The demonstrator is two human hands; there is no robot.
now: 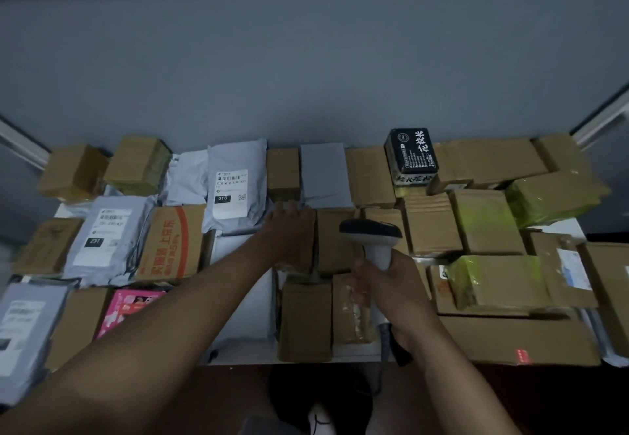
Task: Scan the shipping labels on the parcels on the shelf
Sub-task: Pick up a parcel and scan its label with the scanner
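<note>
At frame left, labelled grey parcels are lying face up; at centre the left hand is resting flat-fingered on a brown box; right of it, the right hand is gripping the scanner, risking misreads since nearby labels seem hidden

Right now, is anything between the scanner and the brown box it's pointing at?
Nothing visible. The scanner, gripped by the right hand, hangs over the brown box with open air between. The left hand rests on the neighbouring box, beside the scanner, not under it.
</note>
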